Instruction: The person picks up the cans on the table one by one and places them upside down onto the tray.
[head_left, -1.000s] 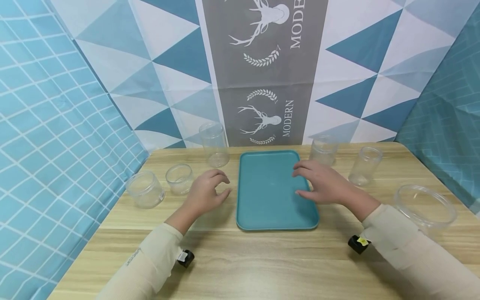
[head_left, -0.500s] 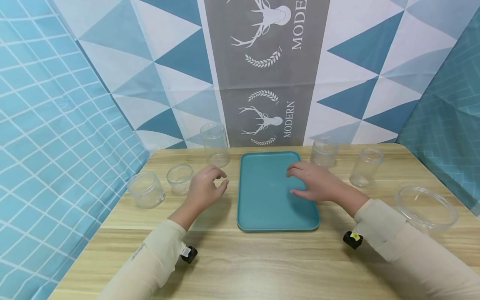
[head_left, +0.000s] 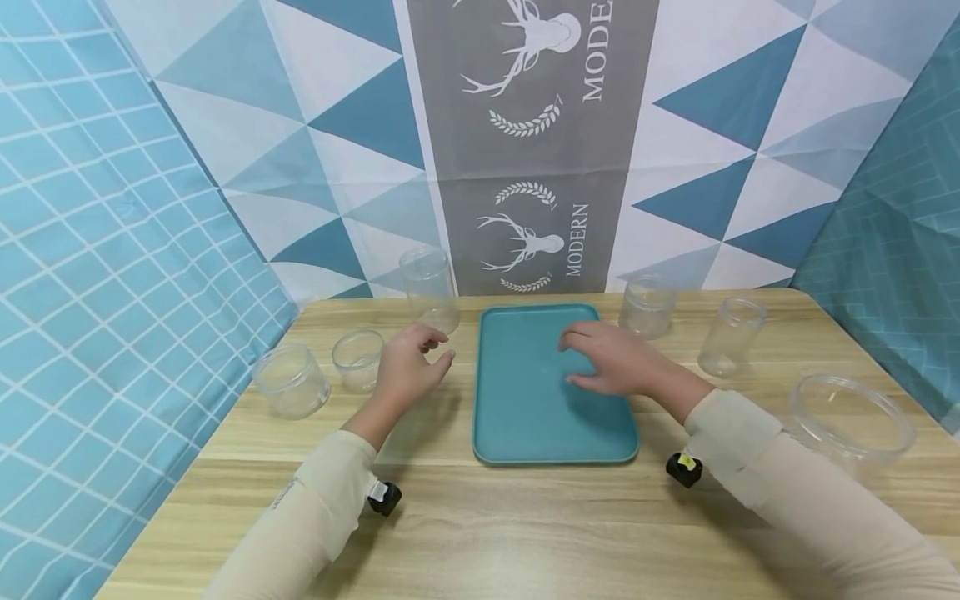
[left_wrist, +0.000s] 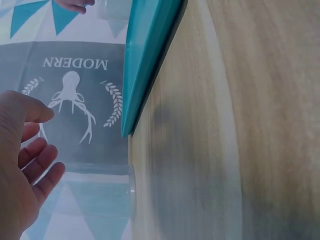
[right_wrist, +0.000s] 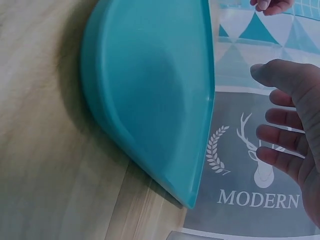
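Note:
A teal rectangular tray [head_left: 551,417] lies flat on the wooden table. My left hand [head_left: 408,367] hovers left of the tray, its fingers loosely bent and holding nothing. Just behind it stands a tall clear glass jar [head_left: 427,283], partly covered by the fingers, and to its left a small clear glass bowl [head_left: 358,362]. Over the tray's right half is my right hand [head_left: 611,358], thumb and fingers apart with nothing between them. In the right wrist view its fingers [right_wrist: 282,117] are relaxed, clear of the tray's surface.
A wider clear glass jar [head_left: 291,383] stands at the far left. On the right are a short clear jar [head_left: 647,308], a narrow clear jar [head_left: 731,337] and a large round clear dish [head_left: 855,417]. Patterned cloth [head_left: 525,142] hangs behind the table.
My right hand has moved left, further over the tray. The left hand has shifted only slightly. The tray and the glassware stand where they were.

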